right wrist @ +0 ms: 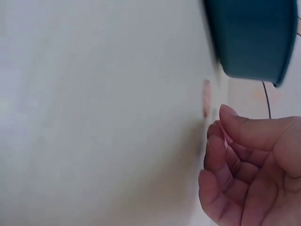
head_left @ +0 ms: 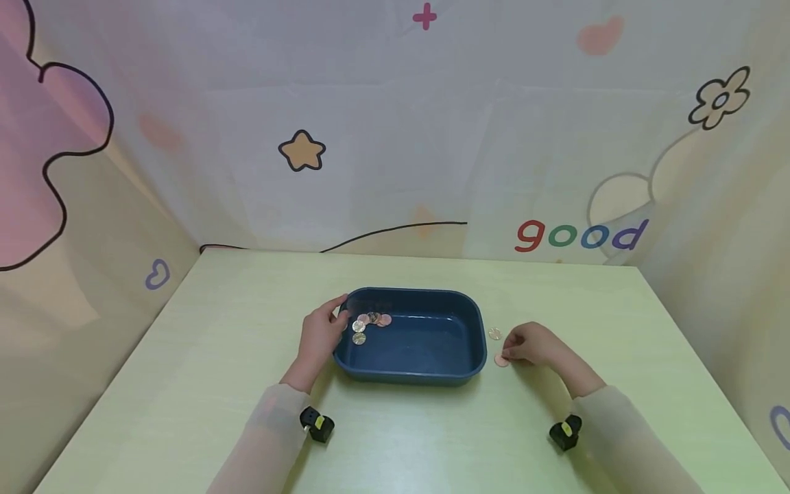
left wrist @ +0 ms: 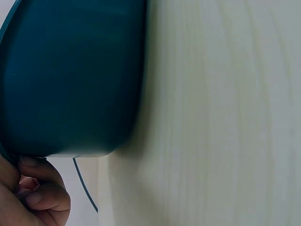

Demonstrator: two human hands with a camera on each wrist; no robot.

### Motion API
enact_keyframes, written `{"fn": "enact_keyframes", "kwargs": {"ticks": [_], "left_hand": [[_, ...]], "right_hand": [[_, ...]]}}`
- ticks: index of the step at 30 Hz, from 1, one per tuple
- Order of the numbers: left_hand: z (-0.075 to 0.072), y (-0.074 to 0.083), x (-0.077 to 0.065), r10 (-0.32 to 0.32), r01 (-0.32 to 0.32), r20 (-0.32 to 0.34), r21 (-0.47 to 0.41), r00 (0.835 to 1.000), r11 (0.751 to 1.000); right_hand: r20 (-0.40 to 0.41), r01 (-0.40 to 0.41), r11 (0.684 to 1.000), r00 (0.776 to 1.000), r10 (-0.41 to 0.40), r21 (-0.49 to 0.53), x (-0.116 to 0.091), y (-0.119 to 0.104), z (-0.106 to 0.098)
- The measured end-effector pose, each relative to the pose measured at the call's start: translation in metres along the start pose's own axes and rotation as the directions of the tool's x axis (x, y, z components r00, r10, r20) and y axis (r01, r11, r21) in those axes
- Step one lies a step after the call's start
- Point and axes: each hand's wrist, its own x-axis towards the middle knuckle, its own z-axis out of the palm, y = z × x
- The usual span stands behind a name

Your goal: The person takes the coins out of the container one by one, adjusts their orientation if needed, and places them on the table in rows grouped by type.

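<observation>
A dark blue rectangular plastic basin [head_left: 426, 377] stands on the table. At its left end my left hand [head_left: 321, 333] grips the rim, and the left wrist view shows bent fingers [left wrist: 47, 188] at the wall. Several copper and silver coins [head_left: 359, 338] lie inside, toward the basin's back left. To the right of the basin, my right hand [head_left: 533, 343] has its fingertips at a copper coin [head_left: 500, 361] on the table. In the right wrist view the fingers curl loosely, apart from the copper coin [right wrist: 207, 99]. Just behind it lies a silver coin [head_left: 495, 333].
The pale wooden table [head_left: 204, 384] extends around the basin. A printed cloth [head_left: 395, 171] hangs along the back and both sides. Each wrist carries a small black device, one on the left [head_left: 317, 425] and one on the right [head_left: 565, 433].
</observation>
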Motion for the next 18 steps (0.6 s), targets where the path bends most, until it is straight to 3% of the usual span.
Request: {"fn": "enact_keyframes", "kwargs": {"ticks": [3,8,14,18], "left_hand": [[0.0,0.0,0.0,0.004,-0.004,-0.002,-0.008,1.0,1.0],[0.001,-0.001,-0.001,0.003,-0.003,-0.001,-0.015,1.0,1.0],[0.001,0.0,0.0,0.01,-0.01,-0.002,-0.018,1.0,1.0],[0.0,0.001,0.0,0.01,-0.01,-0.002,-0.013,1.0,1.0]], "right_hand": [[0.016,0.001,0.999,1.0,-0.002,0.052,0.0,0.0,-0.009],[-0.021,0.034,0.998,0.999,-0.033,0.05,0.0,-0.011,-0.028],[-0.071,0.137,0.99,0.988,-0.134,0.04,0.002,-0.038,-0.055],[-0.06,0.196,0.98,0.979,-0.194,0.031,0.005,-0.061,-0.068]]}}
